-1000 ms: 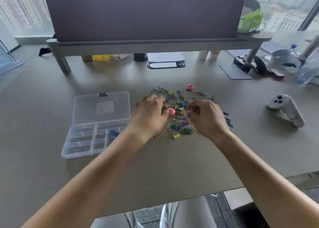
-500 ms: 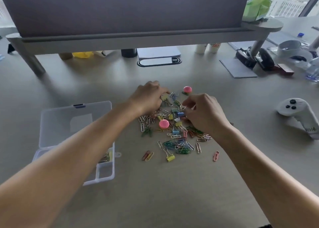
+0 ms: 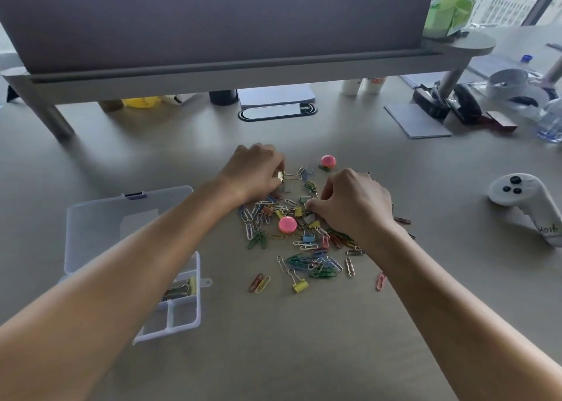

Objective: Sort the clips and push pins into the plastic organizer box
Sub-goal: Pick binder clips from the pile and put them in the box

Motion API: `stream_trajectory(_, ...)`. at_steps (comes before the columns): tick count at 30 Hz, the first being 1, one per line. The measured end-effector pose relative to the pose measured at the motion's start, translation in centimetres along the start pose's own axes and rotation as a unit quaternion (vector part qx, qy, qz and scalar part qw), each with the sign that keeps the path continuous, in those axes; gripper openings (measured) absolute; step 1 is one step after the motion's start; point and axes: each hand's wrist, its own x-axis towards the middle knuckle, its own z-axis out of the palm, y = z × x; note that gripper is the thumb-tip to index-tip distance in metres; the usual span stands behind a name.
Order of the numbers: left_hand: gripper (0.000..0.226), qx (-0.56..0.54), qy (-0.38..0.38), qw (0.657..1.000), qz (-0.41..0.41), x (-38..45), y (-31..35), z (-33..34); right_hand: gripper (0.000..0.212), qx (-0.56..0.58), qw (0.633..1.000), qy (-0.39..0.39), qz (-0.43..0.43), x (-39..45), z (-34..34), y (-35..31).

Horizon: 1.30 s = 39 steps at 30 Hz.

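The left hand is seen at the far left edge of the pile of clips on the counter, its fingers curled and a gold binder clip pinched at the fingertips. The right hand is curled over the middle of the pile, fingertips pressed down among the clips; whether anything is held there cannot be told. Two pink push pins are visible: one between the hands' wrists in the pile, another at the far edge. A yellow binder clip lies at the near side, just beside loose paper clips. The organizer box is open to the left, partly covered by the left forearm, with binder clips seen in one compartment. A white controller lies well apart on the right.

Compared with half a second ago, the left hand has been drawn slightly toward the box with the gold clip now shown in its fingers, while the right hand is kept low on the pile. The pile itself is little changed.
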Motion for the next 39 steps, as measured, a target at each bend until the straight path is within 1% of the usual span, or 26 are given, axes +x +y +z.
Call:
stream_trajectory(4,0.019,-0.031,0.021,0.999,-0.025,-1.1,0.3,-0.7,0.023,-0.025,1.000,-0.005,-0.008,-0.3,0.0,-0.3)
stream_trajectory(8,0.022,-0.069,0.041,0.996,-0.044,-2.9,1.1,-1.5,0.019,-0.019,1.000,0.018,-0.018,-0.9,0.1,-0.4)
stream_trajectory(13,0.019,-0.093,0.092,0.990,-0.053,-5.8,1.9,-1.9,0.019,0.030,0.999,0.026,-0.011,-1.5,0.8,0.2)
stream_trajectory(16,0.017,-0.108,0.114,0.986,-0.064,-7.9,2.3,-2.1,0.013,0.055,0.998,0.031,-0.011,-1.7,0.9,0.2)
stream_trajectory(19,0.016,-0.134,0.137,0.979,-0.074,-10.6,3.0,-2.8,0.013,0.070,0.996,0.053,-0.023,-2.1,1.0,0.0)
stream_trajectory(23,0.018,-0.161,0.173,0.967,-0.092,-14.4,4.2,-3.6,0.016,0.093,0.992,0.088,-0.016,-3.0,1.6,-0.4)
stream_trajectory(26,0.018,-0.164,0.199,0.960,-0.111,-17.3,4.6,-3.6,0.016,0.159,0.980,0.117,-0.020,-4.2,1.3,-1.2)
stream_trajectory(28,0.016,-0.162,0.216,0.955,-0.123,-19.5,4.7,-3.4,0.016,0.239,0.965,0.104,-0.032,-5.4,1.0,-2.0)
stream_trajectory(30,0.013,-0.158,0.222,0.953,-0.134,-21.9,4.7,-3.1,0.014,0.319,0.944,0.071,-0.044,-6.7,0.8,-3.1)
stream_trajectory(32,0.013,-0.159,0.222,0.950,-0.151,-24.3,4.5,-2.8,0.010,0.376,0.925,0.032,-0.053,-8.1,1.1,-4.4)
stream_trajectory(37,0.012,-0.174,0.226,0.943,-0.174,-29.6,3.5,-2.3,0.008,0.445,0.892,-0.042,-0.065,-11.0,2.3,-7.7)
stream_trajectory(39,0.012,-0.182,0.236,0.937,-0.183,-31.1,3.0,-2.3,0.007,0.450,0.888,-0.069,-0.069,-11.8,2.7,-8.9)
